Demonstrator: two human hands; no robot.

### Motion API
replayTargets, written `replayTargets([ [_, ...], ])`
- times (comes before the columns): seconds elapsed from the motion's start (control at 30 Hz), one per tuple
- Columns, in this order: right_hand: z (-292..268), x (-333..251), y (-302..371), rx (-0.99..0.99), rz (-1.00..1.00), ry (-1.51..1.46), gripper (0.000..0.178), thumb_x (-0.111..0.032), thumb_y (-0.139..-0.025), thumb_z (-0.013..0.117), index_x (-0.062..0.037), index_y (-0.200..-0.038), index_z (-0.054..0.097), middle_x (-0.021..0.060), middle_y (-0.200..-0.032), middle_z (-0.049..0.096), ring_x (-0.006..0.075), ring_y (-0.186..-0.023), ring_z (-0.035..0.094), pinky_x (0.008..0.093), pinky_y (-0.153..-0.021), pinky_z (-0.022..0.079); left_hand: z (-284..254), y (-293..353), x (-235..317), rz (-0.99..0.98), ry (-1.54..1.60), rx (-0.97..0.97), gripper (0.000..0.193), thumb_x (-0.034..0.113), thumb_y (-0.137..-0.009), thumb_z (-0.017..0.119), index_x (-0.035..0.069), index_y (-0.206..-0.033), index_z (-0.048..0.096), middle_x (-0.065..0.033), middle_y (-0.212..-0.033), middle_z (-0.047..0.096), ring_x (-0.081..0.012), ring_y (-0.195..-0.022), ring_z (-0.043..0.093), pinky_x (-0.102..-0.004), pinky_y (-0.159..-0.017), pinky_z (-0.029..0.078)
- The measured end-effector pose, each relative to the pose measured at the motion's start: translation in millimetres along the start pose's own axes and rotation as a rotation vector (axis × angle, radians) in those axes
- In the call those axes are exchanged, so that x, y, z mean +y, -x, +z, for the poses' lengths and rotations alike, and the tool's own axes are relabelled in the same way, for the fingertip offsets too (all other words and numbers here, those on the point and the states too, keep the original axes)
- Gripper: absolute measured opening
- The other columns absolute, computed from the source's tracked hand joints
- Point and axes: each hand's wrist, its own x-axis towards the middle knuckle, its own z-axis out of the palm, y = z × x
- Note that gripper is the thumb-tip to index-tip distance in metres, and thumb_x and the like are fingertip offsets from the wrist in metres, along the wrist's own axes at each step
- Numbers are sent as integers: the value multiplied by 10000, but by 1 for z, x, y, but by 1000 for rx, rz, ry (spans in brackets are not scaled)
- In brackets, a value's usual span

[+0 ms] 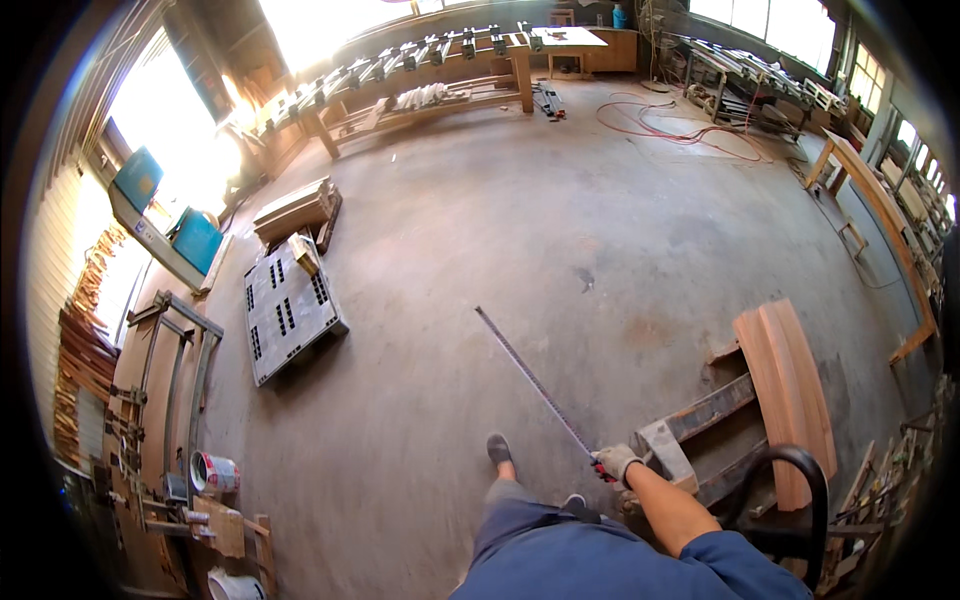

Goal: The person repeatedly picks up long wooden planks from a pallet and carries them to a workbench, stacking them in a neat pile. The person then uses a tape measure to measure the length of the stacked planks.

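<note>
My right hand [619, 461], in a light work glove, is closed round the red and black end of a long, thin, straight bar [537, 385]. Fine marks or teeth run along the bar; I cannot make out which. It slants away to the far left, its tip above the concrete floor. Close beside that hand are the forks [712, 408] of a pallet truck, with a pale block [667, 455] at their near end. A stack of curved wooden boards [785, 400] lies across the forks to the right. My left hand is out of view.
A black looped handle [802, 462] rises by my right arm. Farther left lie a grey plastic pallet [290, 310] and stacked timber [296, 208]. A clamp-laden bench [420, 110] spans the back. Red hose [650, 128] coils on the floor; a paint bucket [214, 472] stands near left.
</note>
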Motion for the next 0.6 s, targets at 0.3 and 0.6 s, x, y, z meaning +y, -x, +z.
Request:
replayTargets([
  [0.3, -32, -6, -8, 207, 587, -688, 254, -200, -983, 558, -27, -1167, 530, 137, -820, 647, 275, -579, 608, 455, -488, 498, -192, -156, 97, 119, -168, -32, 525, 536, -884, 562, 155, -1227, 672, -180, -1226, 652, -362, -1172, 603, -438, -989, 470],
  [0.6, -69, -71, -85, -32, 472, 393, 370, -370, -1010, 400, -192, -1188, 672, 91, -1146, 702, 250, -1059, 664, 378, -885, 519, -470, -269, 236, 20, 385, 171, 338, 335, -898, 655, 74, -1105, 708, -94, -919, 731, -199, -817, 679, -340, -773, 519],
])
